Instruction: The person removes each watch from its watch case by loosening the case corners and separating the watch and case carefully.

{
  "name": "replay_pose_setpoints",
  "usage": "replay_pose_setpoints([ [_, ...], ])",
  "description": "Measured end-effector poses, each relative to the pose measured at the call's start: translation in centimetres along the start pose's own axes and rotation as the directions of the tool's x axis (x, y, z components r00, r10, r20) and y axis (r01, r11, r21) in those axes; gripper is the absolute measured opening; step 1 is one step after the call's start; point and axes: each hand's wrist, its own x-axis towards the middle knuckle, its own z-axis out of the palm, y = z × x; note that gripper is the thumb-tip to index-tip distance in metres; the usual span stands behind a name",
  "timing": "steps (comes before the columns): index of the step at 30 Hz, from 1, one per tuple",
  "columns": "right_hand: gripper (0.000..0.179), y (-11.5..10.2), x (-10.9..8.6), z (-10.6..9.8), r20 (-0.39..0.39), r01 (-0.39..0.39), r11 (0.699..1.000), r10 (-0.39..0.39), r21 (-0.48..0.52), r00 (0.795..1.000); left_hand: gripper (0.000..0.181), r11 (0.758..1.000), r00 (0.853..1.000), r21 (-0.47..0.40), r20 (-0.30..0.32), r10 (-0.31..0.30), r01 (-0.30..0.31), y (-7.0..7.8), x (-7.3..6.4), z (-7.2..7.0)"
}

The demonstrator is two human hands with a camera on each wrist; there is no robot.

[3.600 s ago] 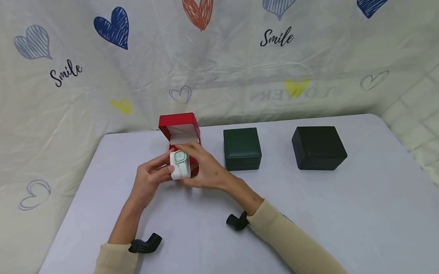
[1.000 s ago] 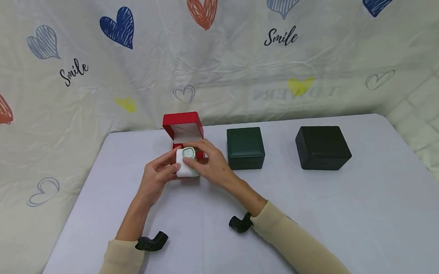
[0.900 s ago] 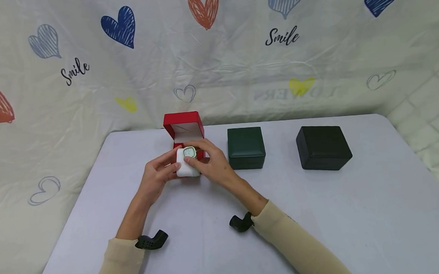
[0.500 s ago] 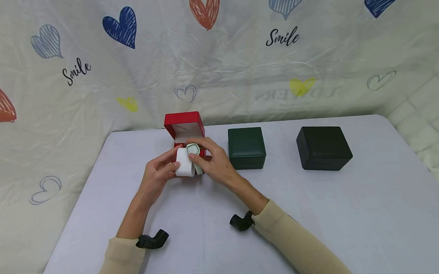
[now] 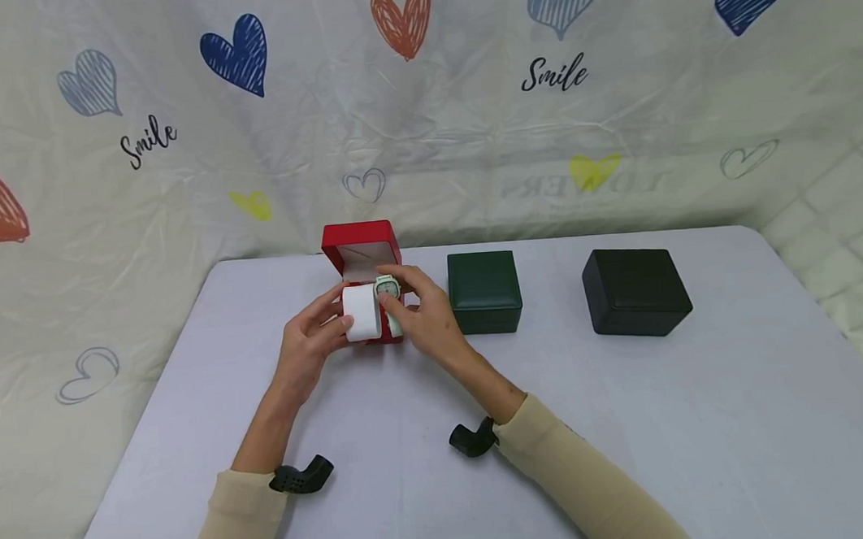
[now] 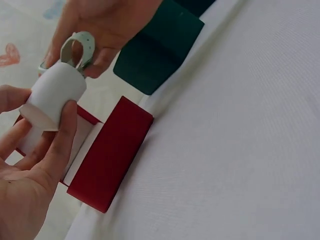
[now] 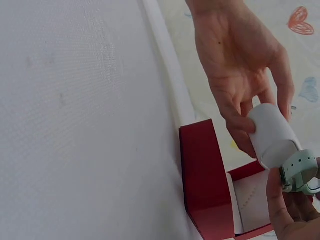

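Observation:
My left hand [image 5: 309, 341] grips a white watch cushion [image 5: 361, 313] between thumb and fingers. Just to its right, my right hand [image 5: 428, 310] pinches a pale mint-green wristwatch [image 5: 387, 286] by its case. In the left wrist view the looped strap [image 6: 82, 47] sits at the end of the cushion [image 6: 56, 92], apparently off it or nearly so. The right wrist view shows the buckled strap [image 7: 300, 167] beside the cushion's end. Behind and under both hands stands a red watch box [image 5: 360, 239] with its lid raised and a white lining; its inside is partly hidden.
A closed dark green box [image 5: 485, 291] stands right of the red box. Farther right is a closed black box [image 5: 636, 291]. All stand on a white-covered table [image 5: 412, 466], with a heart-printed curtain [image 5: 461, 138] behind. Each wrist wears a black camera [image 5: 303, 476].
Earlier the watch was around the white cushion; it has slid off to the right in my right hand. My left hand keeps the cushion nearly in place, and the boxes stay put.

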Motion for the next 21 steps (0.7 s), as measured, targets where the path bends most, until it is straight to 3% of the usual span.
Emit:
replay_pose_setpoints([
  [8, 0.037, 0.02, 0.00, 0.35, -0.022, -0.080, 0.996, 0.081, 0.026, 0.996, 0.056, 1.000, 1.000, 0.017, -0.021, 0.000, 0.000, -0.20, 0.18, 0.14],
  [17, 0.033, 0.23, 0.13, 0.56, -0.012, -0.032, 0.996, 0.033, 0.085, 0.999, 0.059, 1.000, 0.998, 0.029, -0.055, 0.012, -0.010, -0.33, 0.36, 0.18],
  [21, 0.031, 0.36, 0.18, 0.60, -0.010, -0.026, 0.994, 0.028, 0.103, 1.000, 0.050, 1.000, 0.995, 0.016, -0.096, 0.016, -0.015, -0.43, 0.59, 0.32],
])
